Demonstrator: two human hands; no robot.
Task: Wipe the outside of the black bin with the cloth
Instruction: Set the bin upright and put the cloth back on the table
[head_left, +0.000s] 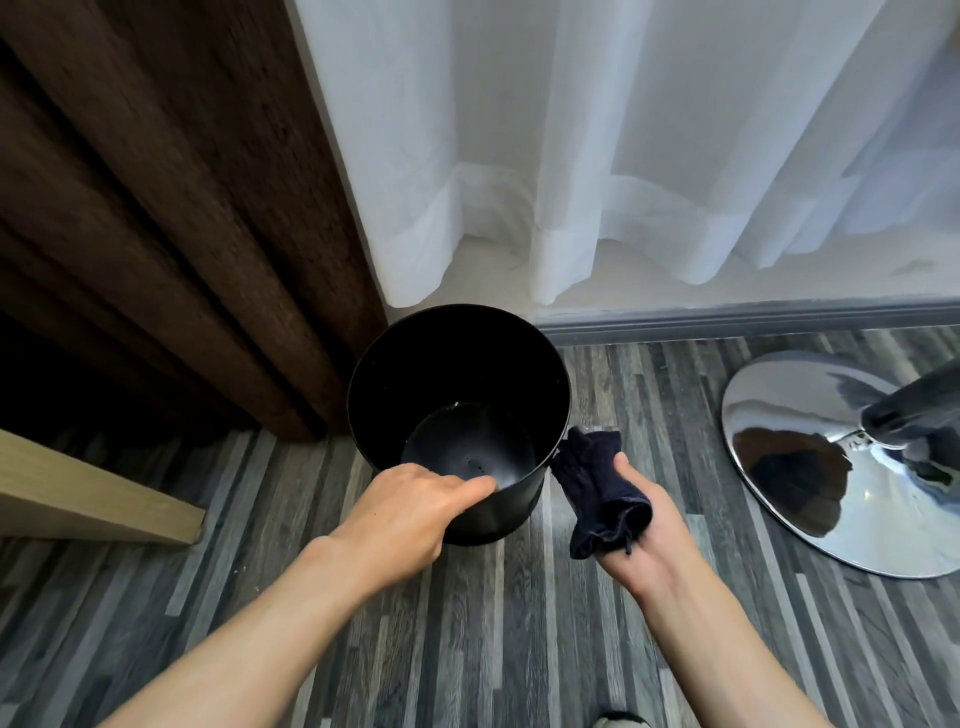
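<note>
The black bin (457, 395) stands upright on the striped grey floor (467, 623), its near rim gripped by the left hand (410, 514), fingers curled over the edge. The right hand (639, 525), just to the right of the bin, is closed around a bunched dark cloth (597, 478), whose far end touches the bin's outer wall. A chrome chair base (810, 457) lies farther right of that hand, well apart.

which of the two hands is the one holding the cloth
The right hand. It grips the bunched dark cloth beside the black bin, near its right wall. The left hand has no cloth; it rests on the bin's near rim.
</note>
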